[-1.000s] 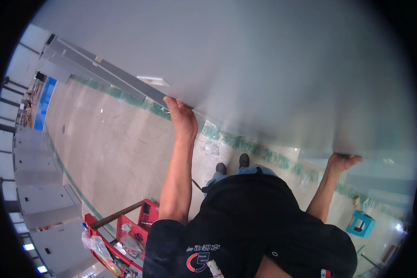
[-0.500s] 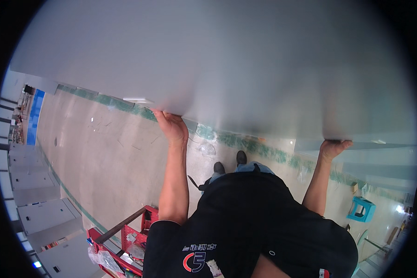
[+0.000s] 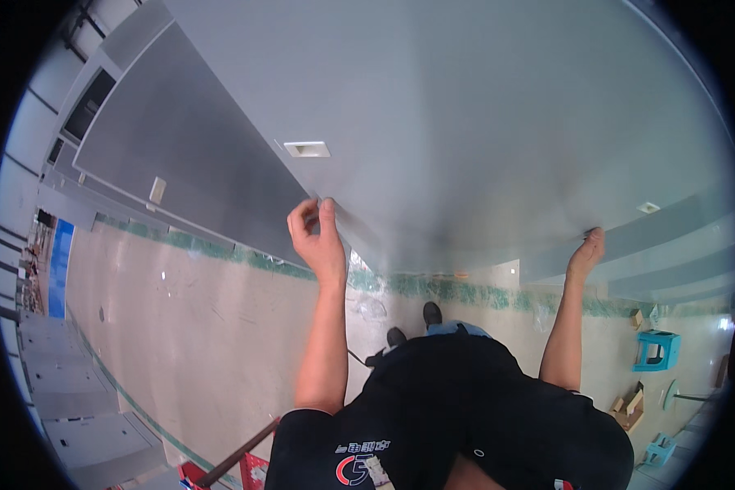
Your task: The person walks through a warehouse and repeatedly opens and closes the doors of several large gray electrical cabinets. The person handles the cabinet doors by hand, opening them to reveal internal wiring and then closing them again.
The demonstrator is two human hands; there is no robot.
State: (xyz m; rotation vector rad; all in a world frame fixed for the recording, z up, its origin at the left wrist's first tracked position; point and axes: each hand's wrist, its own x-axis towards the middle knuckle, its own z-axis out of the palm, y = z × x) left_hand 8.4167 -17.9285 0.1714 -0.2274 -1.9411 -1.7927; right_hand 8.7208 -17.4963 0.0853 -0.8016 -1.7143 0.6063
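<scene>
A large grey cabinet door panel [image 3: 482,106] fills the upper part of the view, with a white recessed handle [image 3: 306,149] near its left edge. My left hand [image 3: 318,241] is raised at that edge, just below the handle. Its fingers are bent and apart from the thumb, with nothing between them; whether the fingertips touch the panel is hard to tell. My right hand [image 3: 584,255] is at the panel's lower right, fingertips against or very close to the surface. It holds nothing that I can see. A smaller white fitting [image 3: 648,207] lies to its right.
Another grey door [image 3: 196,139] with a white handle [image 3: 157,190] stands ajar at the left. Green-marked floor runs beneath the panels. Blue stools [image 3: 657,351] and wooden pieces [image 3: 629,407] are at the right. A red cart [image 3: 255,471] is at the lower left, behind me.
The panel was very close and blurred; now it stands farther off and its handle shows. My left hand has come off its underside grip and risen; my right hand has moved slightly up.
</scene>
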